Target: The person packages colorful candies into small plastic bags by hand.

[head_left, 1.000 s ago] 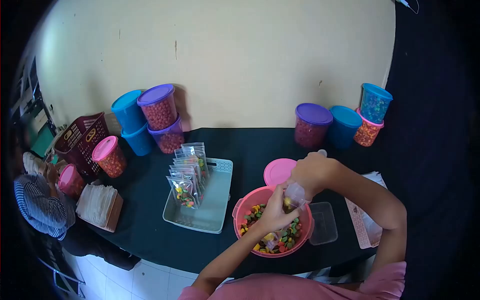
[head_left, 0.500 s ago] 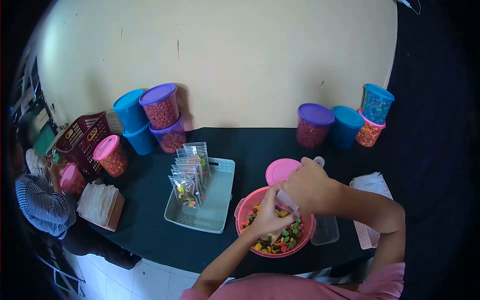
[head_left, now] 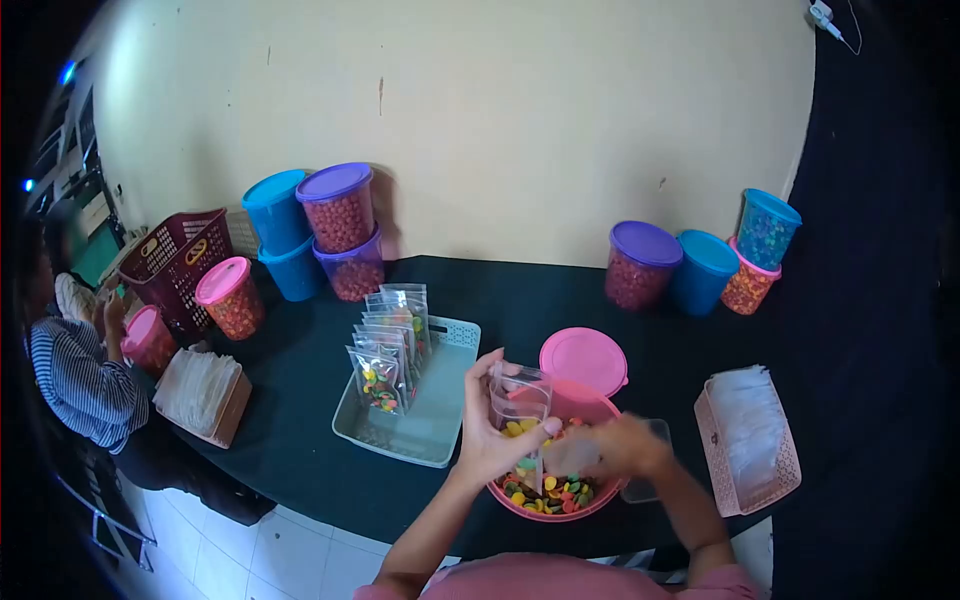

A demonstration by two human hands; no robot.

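Over the pink bowl (head_left: 612, 408) of colourful round candies (head_left: 560, 497), my left hand (head_left: 492, 435) holds up a clear plastic bag (head_left: 522, 395) with some candies low in it. The bag's upper part is spread wide. Close beside it, on the right and lower, my right hand (head_left: 620, 447) is smeared by motion, with something pale and translucent at its fingers that I cannot make out clearly. A pink lid (head_left: 584, 362) lies behind the bowl. Several filled bags (head_left: 380, 380) stand in the pale tray (head_left: 408, 440) on the left.
A basket of empty bags (head_left: 745, 425) sits at right, a clear lid (head_left: 650, 460) beside the bowl. Lidded tubs (head_left: 640, 265) line the back right, more tubs (head_left: 340, 215) the back left. At far left are a maroon basket (head_left: 180, 265), a bag box (head_left: 205, 395) and a person (head_left: 85, 385).
My right hand has moved down and away from the bag's top. My left hand has shifted left with the bag, which now shows spread wide. The view has shifted slightly.
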